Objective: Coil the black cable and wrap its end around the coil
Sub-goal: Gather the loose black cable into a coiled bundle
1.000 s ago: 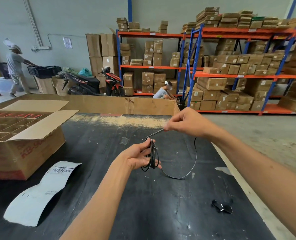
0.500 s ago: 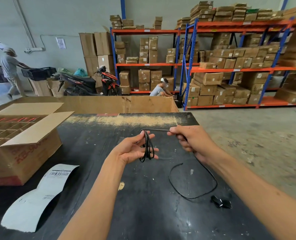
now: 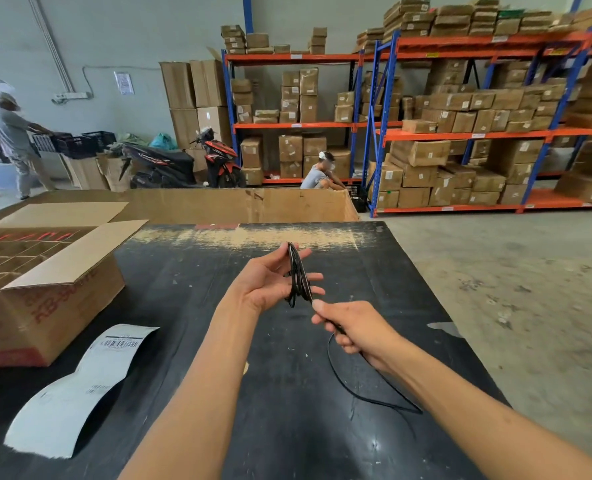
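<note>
My left hand (image 3: 270, 280) is held palm up over the black table (image 3: 287, 427), fingers straight and spread. A coil of black cable (image 3: 298, 271) is looped round those fingers and stands nearly upright. Just below and to the right of the coil, my right hand (image 3: 355, 329) grips the cable between thumb and curled fingers. From that hand the loose cable tail (image 3: 356, 393) curves down onto the table and runs under my right forearm, where its end is hidden.
An open cardboard box (image 3: 55, 296) with dividers sits at the table's left. A curled white label sheet (image 3: 80, 386) lies in front of it. A large cardboard bin (image 3: 235, 206) stands behind the table. The table's right edge (image 3: 436, 306) drops to the concrete floor.
My right hand has swung from above the coil down to below it, carrying the cable round the coil. The loose tail on the table is shorter. My left fingers have straightened.
</note>
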A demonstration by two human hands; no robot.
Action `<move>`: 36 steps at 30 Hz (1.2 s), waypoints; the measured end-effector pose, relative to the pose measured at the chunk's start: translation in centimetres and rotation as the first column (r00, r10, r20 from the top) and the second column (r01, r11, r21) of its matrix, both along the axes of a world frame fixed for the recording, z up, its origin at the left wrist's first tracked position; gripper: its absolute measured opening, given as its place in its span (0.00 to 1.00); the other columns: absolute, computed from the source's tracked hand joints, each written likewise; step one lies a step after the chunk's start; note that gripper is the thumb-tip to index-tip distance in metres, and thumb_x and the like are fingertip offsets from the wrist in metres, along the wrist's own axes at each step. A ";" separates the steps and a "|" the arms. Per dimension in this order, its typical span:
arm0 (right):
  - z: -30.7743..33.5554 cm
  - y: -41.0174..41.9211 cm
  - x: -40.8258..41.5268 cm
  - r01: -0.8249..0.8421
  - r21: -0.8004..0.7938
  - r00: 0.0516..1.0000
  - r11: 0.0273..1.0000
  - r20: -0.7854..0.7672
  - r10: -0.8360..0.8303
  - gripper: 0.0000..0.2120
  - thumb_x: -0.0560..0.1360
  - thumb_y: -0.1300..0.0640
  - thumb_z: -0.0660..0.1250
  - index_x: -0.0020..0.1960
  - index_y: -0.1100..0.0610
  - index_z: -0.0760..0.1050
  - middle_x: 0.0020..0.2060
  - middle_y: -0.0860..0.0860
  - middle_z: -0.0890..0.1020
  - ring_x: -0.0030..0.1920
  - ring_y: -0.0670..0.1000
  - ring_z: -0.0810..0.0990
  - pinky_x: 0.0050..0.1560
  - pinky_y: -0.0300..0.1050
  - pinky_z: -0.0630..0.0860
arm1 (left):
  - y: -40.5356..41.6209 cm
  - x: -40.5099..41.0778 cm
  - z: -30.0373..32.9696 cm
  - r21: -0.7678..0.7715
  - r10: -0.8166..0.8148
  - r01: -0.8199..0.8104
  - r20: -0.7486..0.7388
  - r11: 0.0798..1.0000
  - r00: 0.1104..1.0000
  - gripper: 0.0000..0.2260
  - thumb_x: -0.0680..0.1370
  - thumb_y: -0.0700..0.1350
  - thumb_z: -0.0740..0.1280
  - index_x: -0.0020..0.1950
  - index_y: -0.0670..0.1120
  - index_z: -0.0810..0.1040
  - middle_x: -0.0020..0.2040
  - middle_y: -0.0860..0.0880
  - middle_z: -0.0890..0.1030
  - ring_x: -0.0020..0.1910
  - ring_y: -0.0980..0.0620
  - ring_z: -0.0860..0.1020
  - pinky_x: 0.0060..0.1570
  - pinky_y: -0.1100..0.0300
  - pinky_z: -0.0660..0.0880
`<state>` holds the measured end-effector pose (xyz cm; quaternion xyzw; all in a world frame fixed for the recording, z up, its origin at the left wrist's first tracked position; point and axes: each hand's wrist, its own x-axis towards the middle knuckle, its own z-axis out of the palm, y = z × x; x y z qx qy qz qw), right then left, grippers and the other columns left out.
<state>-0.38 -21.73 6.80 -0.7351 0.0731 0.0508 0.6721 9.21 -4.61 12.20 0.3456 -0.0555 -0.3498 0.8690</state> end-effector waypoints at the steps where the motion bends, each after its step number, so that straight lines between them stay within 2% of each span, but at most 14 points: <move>1: -0.5 -0.1 0.2 -0.010 0.005 1.000 1.000 -0.001 0.010 0.16 0.77 0.43 0.72 0.43 0.55 0.87 0.29 0.45 0.74 0.24 0.44 0.64 0.23 0.36 0.58 | 0.1 0.1 0.1 -0.002 0.019 -0.019 -0.015 1.000 1.000 0.11 0.74 0.43 0.67 0.43 0.37 0.85 0.66 0.38 0.77 0.66 0.19 0.63 0.58 0.20 0.58; 4: -2.1 -0.5 0.7 -0.072 -0.034 0.997 0.997 0.008 0.072 0.17 0.76 0.40 0.72 0.45 0.54 0.88 0.31 0.44 0.75 0.25 0.44 0.65 0.25 0.36 0.60 | 0.8 0.5 0.4 -0.025 0.077 -0.079 -0.045 0.997 0.996 0.13 0.78 0.44 0.66 0.42 0.36 0.85 0.65 0.38 0.77 0.67 0.18 0.61 0.54 0.20 0.60; 7: -4.0 -0.7 1.0 -0.112 -0.115 0.993 0.987 0.008 0.114 0.20 0.75 0.36 0.71 0.46 0.52 0.88 0.32 0.44 0.75 0.27 0.44 0.66 0.27 0.37 0.62 | 1.0 0.4 1.2 -0.052 0.064 -0.065 -0.022 0.997 0.998 0.11 0.75 0.43 0.68 0.41 0.36 0.85 0.67 0.38 0.75 0.65 0.17 0.63 0.53 0.20 0.61; 9: -4.8 -0.8 1.4 -0.127 -0.188 0.991 0.974 0.017 0.132 0.22 0.73 0.32 0.70 0.46 0.51 0.87 0.31 0.43 0.74 0.26 0.44 0.66 0.28 0.37 0.62 | 1.2 0.1 1.5 -0.033 -0.018 0.019 0.026 0.999 1.000 0.10 0.74 0.43 0.68 0.43 0.37 0.85 0.69 0.38 0.74 0.62 0.17 0.65 0.54 0.19 0.63; 11: -4.6 -1.3 2.1 -0.108 -0.385 0.989 0.917 0.052 0.139 0.26 0.72 0.27 0.66 0.42 0.50 0.86 0.25 0.42 0.72 0.25 0.43 0.65 0.29 0.40 0.63 | 1.4 -0.3 1.5 0.036 -0.166 0.164 0.070 0.986 0.984 0.10 0.74 0.44 0.69 0.48 0.38 0.84 0.70 0.39 0.75 0.62 0.17 0.66 0.53 0.20 0.66; 15: -1.6 -3.7 5.0 0.025 -0.789 0.981 0.615 0.139 0.138 0.25 0.70 0.27 0.67 0.36 0.48 0.82 0.25 0.45 0.79 0.31 0.47 0.77 0.35 0.47 0.73 | 1.8 -1.1 0.2 0.204 -0.355 0.341 0.035 0.918 0.934 0.12 0.74 0.44 0.71 0.52 0.38 0.85 0.69 0.41 0.75 0.63 0.17 0.65 0.54 0.23 0.66; 18: 2.2 -4.9 7.0 -0.029 -0.898 0.945 0.439 0.118 0.305 0.14 0.75 0.37 0.71 0.41 0.46 0.79 0.32 0.43 0.80 0.36 0.47 0.78 0.40 0.49 0.74 | 1.7 -1.5 -1.4 0.284 -0.419 0.403 -0.004 0.870 0.908 0.12 0.76 0.45 0.69 0.52 0.38 0.85 0.69 0.42 0.76 0.63 0.19 0.66 0.55 0.25 0.67; 20: 4.6 -4.8 7.9 -0.067 -0.965 0.875 0.255 0.066 0.479 0.08 0.78 0.44 0.71 0.49 0.48 0.82 0.40 0.44 0.80 0.44 0.49 0.80 0.46 0.48 0.75 | 1.4 -1.7 -2.3 0.334 -0.452 0.433 -0.022 0.837 0.892 0.12 0.76 0.46 0.69 0.53 0.39 0.84 0.71 0.43 0.74 0.63 0.19 0.67 0.55 0.26 0.68; 22: 6.7 -4.2 8.6 -0.054 -0.995 0.818 0.086 0.006 0.575 0.10 0.80 0.46 0.69 0.55 0.51 0.83 0.47 0.49 0.80 0.51 0.52 0.80 0.50 0.50 0.76 | 0.8 -1.9 -3.1 0.384 -0.456 0.437 -0.046 0.813 0.889 0.12 0.76 0.46 0.68 0.53 0.39 0.83 0.73 0.43 0.71 0.60 0.19 0.70 0.54 0.26 0.69; 25: 9.1 -3.2 9.0 0.046 -0.998 0.803 -0.047 0.009 0.596 0.16 0.80 0.41 0.67 0.54 0.52 0.83 0.47 0.49 0.80 0.50 0.51 0.79 0.43 0.48 0.74 | 0.2 -1.7 -4.3 0.396 -0.410 0.412 -0.095 0.820 0.907 0.13 0.75 0.44 0.69 0.56 0.38 0.81 0.73 0.42 0.68 0.56 0.20 0.72 0.48 0.24 0.68; 27: 10.0 -2.6 8.6 0.124 -0.992 0.811 -0.024 0.087 0.579 0.18 0.79 0.37 0.65 0.50 0.51 0.83 0.42 0.46 0.79 0.46 0.50 0.79 0.36 0.44 0.68 | 0.4 -1.5 -4.8 0.376 -0.337 0.357 -0.119 0.855 0.934 0.15 0.72 0.43 0.71 0.56 0.38 0.80 0.70 0.40 0.69 0.54 0.24 0.74 0.45 0.23 0.68; 29: 10.3 -1.6 7.7 0.132 -0.988 0.812 0.083 0.156 0.563 0.19 0.79 0.37 0.66 0.47 0.52 0.84 0.39 0.46 0.83 0.41 0.49 0.79 0.32 0.44 0.65 | 0.7 -1.0 -5.0 0.363 -0.245 0.276 -0.131 0.890 0.961 0.15 0.71 0.43 0.72 0.56 0.39 0.80 0.65 0.38 0.71 0.55 0.26 0.74 0.43 0.22 0.69; 32: 9.9 0.1 5.8 0.049 -0.962 0.813 0.268 0.194 0.549 0.16 0.79 0.43 0.69 0.46 0.54 0.87 0.37 0.50 0.87 0.37 0.52 0.82 0.36 0.48 0.76 | 1.1 -0.1 -4.8 0.341 -0.118 0.157 -0.133 0.927 0.984 0.12 0.76 0.45 0.69 0.56 0.40 0.79 0.58 0.39 0.74 0.55 0.31 0.75 0.44 0.21 0.70; 36: 8.6 1.4 3.4 0.007 -0.879 0.848 0.477 0.259 0.463 0.11 0.79 0.49 0.70 0.46 0.53 0.88 0.31 0.50 0.86 0.29 0.49 0.77 0.29 0.33 0.70 | 1.3 1.1 -4.0 0.275 -0.010 0.039 -0.106 0.961 0.994 0.09 0.78 0.45 0.68 0.50 0.39 0.79 0.47 0.40 0.82 0.50 0.34 0.79 0.46 0.21 0.69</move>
